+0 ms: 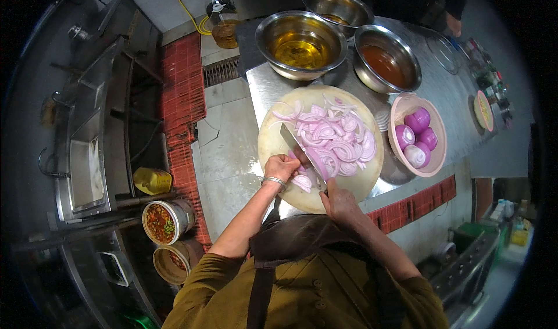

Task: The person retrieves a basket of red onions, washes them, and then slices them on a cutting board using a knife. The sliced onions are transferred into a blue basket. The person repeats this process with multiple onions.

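A round cutting board (279, 107) lies before me, covered with a heap of sliced red onion (333, 133). My right hand (342, 200) is closed on the handle of a cleaver (292, 137), whose blade slants up and left across the board. Just left of the blade, my left hand (281, 168), with bangles at its wrist, has its fingers bent on a piece of red onion (293, 156), mostly hidden by the fingers and blade. A few cut slices (302, 182) lie below the left fingertips. Right of the board, a pink plastic basket (438, 154) holds several peeled red onions (417, 120).
Beyond the board stand steel bowls, one with yellow oil (301, 52), one with reddish-brown liquid (386, 65), another behind (338, 6). A person's hand (454, 25) shows at the table's far side. Bottles (492, 80) line the right edge; tubs (163, 222) stand at left.
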The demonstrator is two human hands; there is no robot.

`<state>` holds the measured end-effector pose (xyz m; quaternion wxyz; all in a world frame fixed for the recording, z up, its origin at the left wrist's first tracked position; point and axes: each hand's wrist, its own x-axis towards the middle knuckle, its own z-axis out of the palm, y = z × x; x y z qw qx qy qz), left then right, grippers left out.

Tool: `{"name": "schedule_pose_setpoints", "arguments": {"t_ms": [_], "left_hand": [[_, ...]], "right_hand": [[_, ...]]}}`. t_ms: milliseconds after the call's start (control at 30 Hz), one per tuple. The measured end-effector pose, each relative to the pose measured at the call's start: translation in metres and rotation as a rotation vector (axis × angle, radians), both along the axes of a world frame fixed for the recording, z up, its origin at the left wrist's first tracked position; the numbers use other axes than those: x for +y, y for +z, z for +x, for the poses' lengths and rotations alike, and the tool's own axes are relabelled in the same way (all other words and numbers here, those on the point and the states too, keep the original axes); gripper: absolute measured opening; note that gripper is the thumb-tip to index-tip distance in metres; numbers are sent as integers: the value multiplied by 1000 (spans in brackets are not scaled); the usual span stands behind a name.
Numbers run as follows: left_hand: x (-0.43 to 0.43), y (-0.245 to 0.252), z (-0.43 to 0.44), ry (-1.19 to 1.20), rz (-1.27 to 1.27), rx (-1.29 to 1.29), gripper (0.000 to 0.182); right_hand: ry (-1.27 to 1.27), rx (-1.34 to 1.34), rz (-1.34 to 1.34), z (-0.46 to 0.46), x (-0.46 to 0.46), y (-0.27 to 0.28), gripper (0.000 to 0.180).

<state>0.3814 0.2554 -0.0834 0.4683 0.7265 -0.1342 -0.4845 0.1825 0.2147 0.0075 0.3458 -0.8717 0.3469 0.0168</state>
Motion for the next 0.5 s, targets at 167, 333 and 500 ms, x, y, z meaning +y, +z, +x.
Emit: {"name": "schedule_pose_setpoints", "arguments": {"t_ms": [167, 333, 500], "left_hand": [[0, 3, 0, -11, 27, -25, 17], [1, -1, -1, -7, 9, -25, 17], [-1, 0, -2, -16, -33, -47, 17]], "right_hand": [[-23, 99, 68, 4, 2, 4, 27], [-31, 102, 95, 18, -1, -30, 27], [-17, -77, 70, 11, -15, -48, 26]]}}
